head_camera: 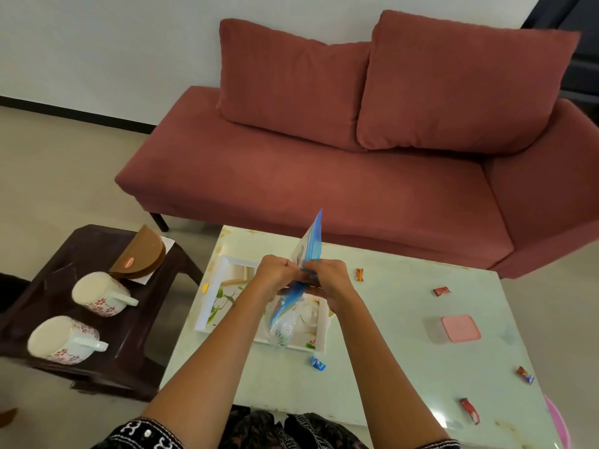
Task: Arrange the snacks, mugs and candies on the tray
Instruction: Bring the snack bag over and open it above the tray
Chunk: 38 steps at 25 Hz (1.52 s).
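Both hands grip a blue and clear snack packet (pixel 310 244) above the white tray (pixel 216 286) on the pale table. My left hand (pixel 275 273) and my right hand (pixel 327 277) pinch the packet at its middle, close together. Its lower clear part hangs over the tray. Two white mugs with red flowers (pixel 100 293) (pixel 61 340) lie on their sides on the dark side table. Wrapped candies lie scattered on the pale table: a red one (pixel 359 274), another red one (pixel 441 291), a blue one (pixel 317 363), and more at the right edge (pixel 525 374) (pixel 470 410).
A pink-lidded plastic box (pixel 455 328) stands on the table's right side. A brown half-round box (pixel 142 254) rests on the dark side table (pixel 97 241). A red sofa (pixel 324 173) runs behind the table. A pink object (pixel 559 419) shows at the lower right.
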{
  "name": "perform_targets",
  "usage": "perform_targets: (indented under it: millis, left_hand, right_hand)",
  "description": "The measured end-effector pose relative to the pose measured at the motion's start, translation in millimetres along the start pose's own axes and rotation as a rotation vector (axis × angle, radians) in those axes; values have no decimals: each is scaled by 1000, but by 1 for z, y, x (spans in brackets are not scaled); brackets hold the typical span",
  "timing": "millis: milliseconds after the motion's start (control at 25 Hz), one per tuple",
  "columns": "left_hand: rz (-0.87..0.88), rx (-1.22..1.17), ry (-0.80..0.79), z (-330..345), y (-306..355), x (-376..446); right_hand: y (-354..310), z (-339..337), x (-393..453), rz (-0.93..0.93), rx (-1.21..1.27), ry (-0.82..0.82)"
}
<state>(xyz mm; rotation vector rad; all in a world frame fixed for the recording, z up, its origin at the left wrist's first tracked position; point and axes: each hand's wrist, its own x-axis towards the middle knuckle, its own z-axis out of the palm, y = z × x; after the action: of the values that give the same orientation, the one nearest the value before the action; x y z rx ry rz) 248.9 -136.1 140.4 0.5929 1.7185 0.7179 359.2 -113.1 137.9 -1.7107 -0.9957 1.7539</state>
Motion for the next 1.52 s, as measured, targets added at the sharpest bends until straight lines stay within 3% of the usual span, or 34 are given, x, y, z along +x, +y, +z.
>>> perform_targets:
  millis: [200,280,400,480,640,800,1040,1320,1520]
  left_hand:
    - [-19,-106,-116,-6,-5,-1]
    - [58,-34,-32,-1,-6,-3]
    - [271,326,151,16,-9,-8]
    - [346,437,191,24,-10,-11]
    - [425,466,214,34,-4,-10]
    - [366,438,273,41,-7,-9]
    - [279,493,388,46,-15,-8]
    - [559,643,501,12,-23,-13]
    - [586,685,462,-10,-34,-15]
  right_hand:
    - [5,-2,4,-4,-27,-24]
    - [5,0,3,-44,-36,-9]
    - [9,5,3,-191,-199,54]
    - [14,6,2,-289,-296,124]
    - [20,5,1,-395,-423,242]
    - [22,3,-1,-467,-521,318]
    - [26,-8,2,-417,-762,397]
    - [19,-48,9,-357,-768,505]
    - [13,-96,10,-230,-718,680]
